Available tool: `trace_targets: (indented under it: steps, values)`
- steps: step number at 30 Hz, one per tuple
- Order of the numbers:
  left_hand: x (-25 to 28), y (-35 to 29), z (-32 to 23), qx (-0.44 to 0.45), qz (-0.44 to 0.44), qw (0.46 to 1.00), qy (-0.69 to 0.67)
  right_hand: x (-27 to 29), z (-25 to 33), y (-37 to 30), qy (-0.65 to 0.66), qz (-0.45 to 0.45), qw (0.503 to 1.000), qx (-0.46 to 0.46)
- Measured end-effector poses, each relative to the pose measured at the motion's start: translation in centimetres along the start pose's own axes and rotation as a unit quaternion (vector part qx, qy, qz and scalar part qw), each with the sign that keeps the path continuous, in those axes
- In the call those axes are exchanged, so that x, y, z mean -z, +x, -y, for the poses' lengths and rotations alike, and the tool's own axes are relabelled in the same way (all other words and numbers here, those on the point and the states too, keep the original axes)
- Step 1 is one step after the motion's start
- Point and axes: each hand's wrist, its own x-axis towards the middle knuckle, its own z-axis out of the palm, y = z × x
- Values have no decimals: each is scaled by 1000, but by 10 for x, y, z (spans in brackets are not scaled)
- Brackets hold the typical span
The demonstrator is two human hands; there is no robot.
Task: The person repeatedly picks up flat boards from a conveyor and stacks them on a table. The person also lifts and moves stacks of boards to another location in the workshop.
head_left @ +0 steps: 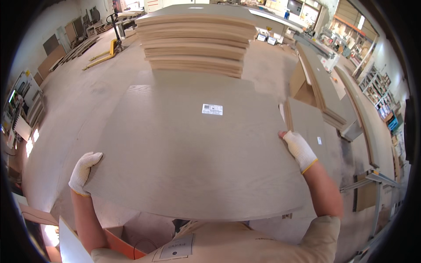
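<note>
A large grey-brown wood panel (193, 162) spans the space in front of my body, with a white printed label (212, 109) stuck on its upper face. My left hand (84, 172), in a white knit glove with a yellow cuff, grips its left edge; the thumb lies on top and the other fingers are hidden beneath. On the opposite edge my right hand (299, 150), gloved the same way, is closed with the thumb showing on the face. The near edge of the panel is close to my shirt. Its far part lies before a tall stack of similar panels (195, 44).
To the right stand more panels, one with a small label (319, 140), and long boards (322, 87) on supports. A yellow pallet jack (107, 53) is parked at the far left. A metal frame (377, 179) stands at the right; an orange-edged box (127, 243) sits low at the left.
</note>
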Motion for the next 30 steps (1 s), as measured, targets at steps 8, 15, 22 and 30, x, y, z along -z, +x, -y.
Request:
trace_targets:
  steps: [8,15,22,30]
  values:
    - [25,106,-46,14,30,994,99,-42,58,20,-91,-21,995,25]
    - [62,125,-42,-303,-140,899,285,-37,11,17,-201,-104,973,39]
    - [51,152,59,-230,-26,973,-6,-74,-81,-8,390,-108,912,-64]
    - [33,151,53,-199,-61,978,-29,-71,-65,24,421,-28,907,8]
